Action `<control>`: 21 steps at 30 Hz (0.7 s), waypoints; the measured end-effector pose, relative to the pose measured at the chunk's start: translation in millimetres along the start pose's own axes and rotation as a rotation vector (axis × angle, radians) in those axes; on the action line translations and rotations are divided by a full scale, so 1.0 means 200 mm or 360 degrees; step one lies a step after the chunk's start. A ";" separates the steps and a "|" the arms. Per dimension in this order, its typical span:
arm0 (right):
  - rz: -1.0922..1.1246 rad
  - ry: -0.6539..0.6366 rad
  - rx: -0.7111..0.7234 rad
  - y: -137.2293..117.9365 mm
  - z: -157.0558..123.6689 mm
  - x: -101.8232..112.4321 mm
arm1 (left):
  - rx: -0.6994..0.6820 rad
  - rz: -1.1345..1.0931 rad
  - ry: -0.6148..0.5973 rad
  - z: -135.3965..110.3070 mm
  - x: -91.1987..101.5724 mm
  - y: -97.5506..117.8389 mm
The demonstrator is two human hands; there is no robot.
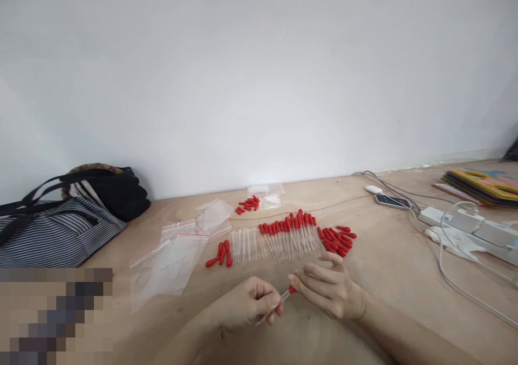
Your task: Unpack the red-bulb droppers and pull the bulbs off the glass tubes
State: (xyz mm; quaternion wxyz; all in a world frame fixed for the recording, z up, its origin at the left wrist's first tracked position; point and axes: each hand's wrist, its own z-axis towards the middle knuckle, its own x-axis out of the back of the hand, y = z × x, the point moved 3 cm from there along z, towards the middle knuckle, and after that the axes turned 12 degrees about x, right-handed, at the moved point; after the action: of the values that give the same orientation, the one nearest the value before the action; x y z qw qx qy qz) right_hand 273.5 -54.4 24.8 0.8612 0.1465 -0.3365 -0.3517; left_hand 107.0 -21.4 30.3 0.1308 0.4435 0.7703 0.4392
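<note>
Pinched between thumb and fingers of my left hand is a clear dropper tube, its thin tip pointing down and left. My right hand closes its thumb and fingertips on a red rubber bulb at the tube's upper end; how far the bulb sits over the tube is hidden. Beyond the hands lies a row of droppers with red bulbs. Left of it are bare dropper tubes. Loose red bulbs lie in a pile on the right and a small group on the left.
Clear zip bags lie on the wooden table at left. Farther back are more bulbs and small tubes. A striped bag stands left; a phone-like device, power strip, cables and colourful boards are right.
</note>
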 end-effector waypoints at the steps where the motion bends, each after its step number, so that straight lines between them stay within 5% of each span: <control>1: -0.0032 0.0016 0.0021 0.00 0.00 0.00 | 0.0000 -0.0047 -0.0028 0.01 0.00 0.00; 6: -0.0139 0.0051 0.0067 0.04 -0.02 0.03 | 0.0021 -0.0286 -0.0145 0.02 0.00 -0.05; 9: -0.0201 0.0095 -0.0259 0.17 -0.10 0.06 | 0.0077 -0.0280 -0.0063 -0.01 0.06 -0.07; 14: -0.0273 0.0031 -0.1015 0.38 -0.33 0.08 | 0.0033 0.0178 0.0872 0.03 0.31 0.01; 21: -0.0347 -0.0068 -0.1812 0.53 -0.60 0.09 | 0.0189 0.0578 0.1335 0.25 0.50 0.14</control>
State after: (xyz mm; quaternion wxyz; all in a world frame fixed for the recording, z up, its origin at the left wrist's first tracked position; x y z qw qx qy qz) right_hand 419.3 10.8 -2.4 0.7560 -0.3130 -0.0947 -0.5670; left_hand 95.1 91.4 41.9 -0.2971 0.3620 0.6902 0.5516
